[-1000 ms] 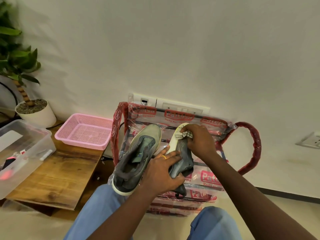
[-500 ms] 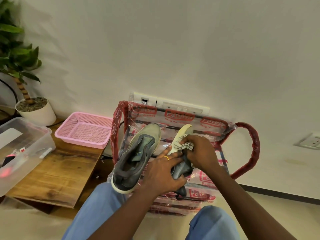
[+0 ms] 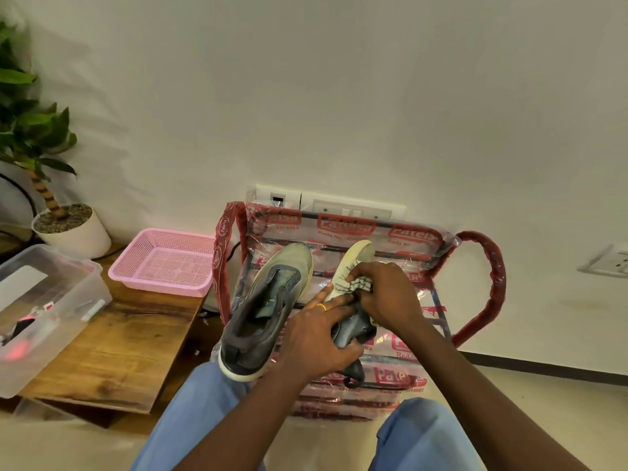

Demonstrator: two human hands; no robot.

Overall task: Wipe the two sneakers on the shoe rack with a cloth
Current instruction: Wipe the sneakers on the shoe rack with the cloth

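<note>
While the left hand [image 3: 316, 338] gripped the tipped sneaker [image 3: 355, 254] by its heel end over the shoe rack [image 3: 482, 283], the right hand [image 3: 387, 297] clutched the bunched cloth [image 3: 353, 286], pressing it on the sole edge just above the left's grip. Mid-wipe imo; next: rub toward the toe. The other sneaker [image 3: 272, 300] sat just left of that grip. Further left: pink basket [image 3: 163, 263], only mesh showing; clear box [image 3: 51, 300] w/ blurry small bits.

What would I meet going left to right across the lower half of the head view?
Clear plastic box, pink basket, upright sneaker, held sneaker under the cloth, rack's red side loop, wall socket.
</note>
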